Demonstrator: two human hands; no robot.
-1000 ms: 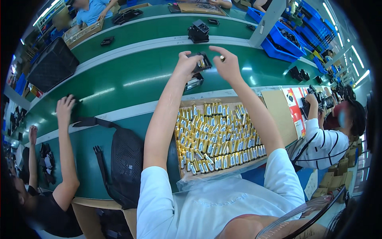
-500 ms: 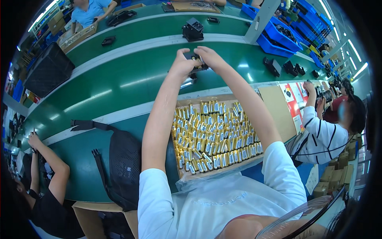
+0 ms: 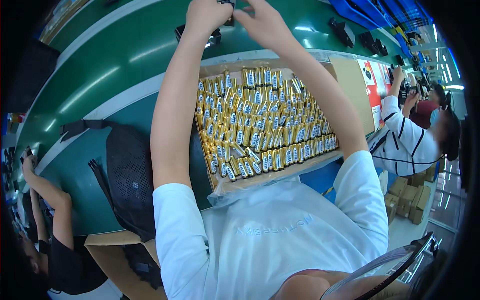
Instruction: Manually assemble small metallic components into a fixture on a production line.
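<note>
At the top edge of the picture my left hand is closed around a black plastic device, most of which lies behind my fingers or outside the view. My right hand is just to its right, thumb and fingers apart, the thumb tip close to the device. I cannot tell whether they touch. Another black part with a shiny face lies on the green bench below my left hand. Between my forearms stands an open carton of gold-and-white batteries, packed in rows with several lying loose on top.
A black mesh bag with straps lies left of my left arm. Black housings sit on the bench at the far right, near blue bins. People work on both sides. An open cardboard box stands below the bench edge.
The view has tipped downward, so my hands and the device now sit at the top edge. My right hand has come off the device, which both hands held before.
</note>
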